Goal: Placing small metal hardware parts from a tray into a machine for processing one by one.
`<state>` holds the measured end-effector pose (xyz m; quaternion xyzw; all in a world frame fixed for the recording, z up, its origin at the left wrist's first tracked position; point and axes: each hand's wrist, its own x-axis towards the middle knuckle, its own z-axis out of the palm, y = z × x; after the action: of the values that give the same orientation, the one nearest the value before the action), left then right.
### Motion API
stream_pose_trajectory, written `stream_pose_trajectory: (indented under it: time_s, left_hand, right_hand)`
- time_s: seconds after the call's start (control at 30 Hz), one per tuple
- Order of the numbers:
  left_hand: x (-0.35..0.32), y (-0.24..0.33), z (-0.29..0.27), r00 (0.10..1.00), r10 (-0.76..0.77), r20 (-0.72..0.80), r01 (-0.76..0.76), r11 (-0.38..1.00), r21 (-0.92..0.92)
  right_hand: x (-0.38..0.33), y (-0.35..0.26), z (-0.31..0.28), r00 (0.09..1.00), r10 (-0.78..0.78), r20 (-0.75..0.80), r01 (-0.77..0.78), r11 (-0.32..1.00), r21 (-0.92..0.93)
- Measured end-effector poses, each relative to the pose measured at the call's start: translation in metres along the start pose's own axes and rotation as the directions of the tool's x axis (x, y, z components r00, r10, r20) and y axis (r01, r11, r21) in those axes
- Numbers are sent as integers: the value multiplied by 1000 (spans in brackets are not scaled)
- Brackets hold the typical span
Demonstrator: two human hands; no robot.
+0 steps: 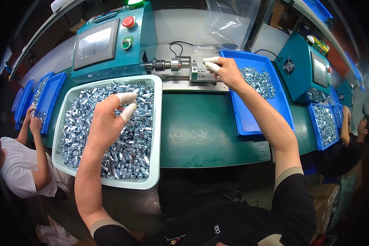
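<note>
A pale green plastic basket (156, 123) on the left is heaped with shiny hexagonal metal pieces (127, 160). Over this heap is my left hand (106, 119), with white finger covers, its thumb and fingers bent but apart at the tips. Nothing can be made out for certain between them. At the back centre, my right hand (227, 71) pinches a small metal piece (203, 62) between covered fingertips. It is beside the metal clamping fixture (201, 74) of a bench machine. The machine's chuck (168, 65) points at that fixture from the left.
A teal machine housing (143, 28) with a screen and red button stands behind the basket. Right of the fixture, a blue tray (246, 119) holds small metal pieces. The green bench top (197, 131) lies between. Co-workers sit left (24, 164) and right (352, 139) with blue trays.
</note>
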<state>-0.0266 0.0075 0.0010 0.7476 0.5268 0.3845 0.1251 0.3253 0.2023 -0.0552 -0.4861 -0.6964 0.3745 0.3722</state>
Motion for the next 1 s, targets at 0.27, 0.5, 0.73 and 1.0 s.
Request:
stream_pose_trajectory:
  time_s: [0.27, 0.5, 0.73, 1.0]
  left_hand:
    - [0, -1, -3, 1000, 7, 2, -7, 1000, 2]
    - [0, 0, -7, 1000, -7, 29, 6, 1000, 27]
    - [-1, 4, -5, 999, -18, 30, 18, 1000, 20]
    - [2, 3, 1, 1000, 12, 9, -12, 1000, 8]
  right_hand:
    - [30, 7, 12, 996, -84, -4, 83, 992, -94]
    - [45, 7, 14, 998, 20, 59, -14, 995, -101]
    - [50, -3, 17, 981, 180, 73, -179, 984, -19]
    - [59, -19, 11, 971, 216, 98, -198, 966, -169]
